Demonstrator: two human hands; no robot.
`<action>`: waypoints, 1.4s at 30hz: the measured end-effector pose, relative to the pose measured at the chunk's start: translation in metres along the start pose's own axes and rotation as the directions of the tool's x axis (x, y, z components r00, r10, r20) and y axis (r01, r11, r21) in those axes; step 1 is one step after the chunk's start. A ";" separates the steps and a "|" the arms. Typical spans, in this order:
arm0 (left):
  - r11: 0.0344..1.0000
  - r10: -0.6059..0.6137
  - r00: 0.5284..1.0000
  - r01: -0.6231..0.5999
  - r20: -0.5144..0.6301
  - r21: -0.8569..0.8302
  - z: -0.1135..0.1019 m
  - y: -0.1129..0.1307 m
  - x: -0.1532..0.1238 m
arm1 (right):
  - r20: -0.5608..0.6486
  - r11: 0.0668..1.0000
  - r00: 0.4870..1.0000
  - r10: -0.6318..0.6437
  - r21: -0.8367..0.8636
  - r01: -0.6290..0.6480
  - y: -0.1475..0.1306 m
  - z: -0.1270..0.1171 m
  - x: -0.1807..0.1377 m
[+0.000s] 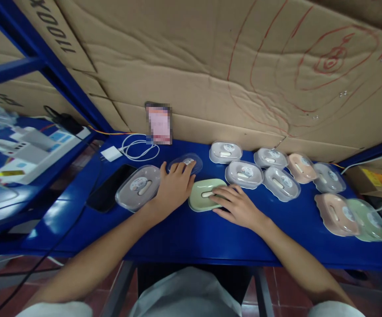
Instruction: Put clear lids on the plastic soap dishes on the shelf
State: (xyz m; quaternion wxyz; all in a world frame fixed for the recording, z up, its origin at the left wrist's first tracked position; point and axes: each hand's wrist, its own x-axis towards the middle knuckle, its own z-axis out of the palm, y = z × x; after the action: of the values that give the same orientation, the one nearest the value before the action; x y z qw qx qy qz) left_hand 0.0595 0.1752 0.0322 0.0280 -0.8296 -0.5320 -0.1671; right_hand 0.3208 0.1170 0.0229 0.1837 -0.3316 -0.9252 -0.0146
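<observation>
A green oval soap dish (201, 192) lies on the blue table (184, 233) in front of me. My right hand (237, 204) rests on its right end, fingers curved over the rim and touching the small white piece in its middle. My left hand (174, 185) lies flat with fingers stretched out over a clear plastic lid (191, 159) just behind the green dish. A lidded dish with a grey base (138, 187) sits left of that hand.
Several lidded soap dishes (278, 178) in white, pink and green spread over the table's right half. A black phone (110, 193), a white charger with coiled cable (134, 152) and a card (159, 123) are at left. Cardboard (211, 66) lines the back.
</observation>
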 end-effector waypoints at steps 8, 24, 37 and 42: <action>0.997 0.016 0.996 -0.009 0.091 -0.071 -0.006 -0.012 -0.004 | 0.038 1.000 0.999 0.002 0.023 -0.003 0.001 -0.009 -0.004; 0.861 0.447 0.881 -0.471 -0.153 -0.193 -0.006 0.017 -0.025 | -0.043 0.960 0.969 0.244 0.149 -0.235 0.003 0.007 -0.005; 0.864 0.503 0.861 -0.504 -0.069 0.009 -0.008 0.017 -0.022 | -0.150 0.986 0.974 0.167 -0.002 -0.169 0.004 0.009 -0.006; 0.871 0.490 0.870 -0.490 -0.055 0.019 -0.010 0.021 -0.026 | -0.172 0.984 0.973 0.154 -0.063 -0.167 0.001 0.013 -0.005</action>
State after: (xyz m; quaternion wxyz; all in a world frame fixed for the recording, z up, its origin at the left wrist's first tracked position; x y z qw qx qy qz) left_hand 0.0661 0.1408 0.0363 0.0869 -0.9321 -0.3037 -0.1774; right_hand 0.3208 0.1167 0.0091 0.2481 -0.4099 -0.8755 -0.0629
